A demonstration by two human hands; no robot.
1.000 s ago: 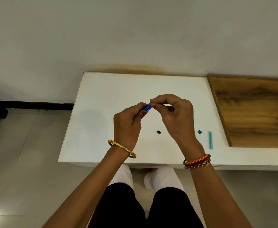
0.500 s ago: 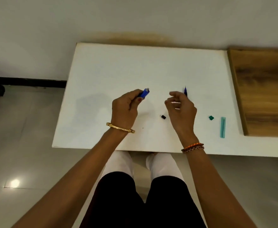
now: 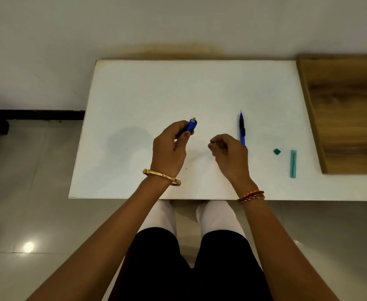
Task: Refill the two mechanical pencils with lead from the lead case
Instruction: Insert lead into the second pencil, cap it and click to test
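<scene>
Left grip [image 3: 169,148] wraps one blue pencil [image 3: 191,126], cap end up; right grip [image 3: 228,153] curls, perhaps pinching its small cap. Second pencil [image 3: 242,129] and lead case [image 3: 293,164] lie on the table [image 3: 134,94]. Next, probably: recap precisely.

My two pencils [image 3: 242,129] are blue, the lead case [image 3: 293,163] and its cap [image 3: 276,151] teal green, the table [image 3: 134,94] plain white.

our arms are bare to the frame edge — no sleeves. a gold bangle [image 3: 162,177] rings the left wrist; braided orange and brown thread bands [image 3: 251,196] wrap the right. fingernails are painted red. below, black trousers [image 3: 191,268] — and white footwear [image 3: 216,216].
</scene>
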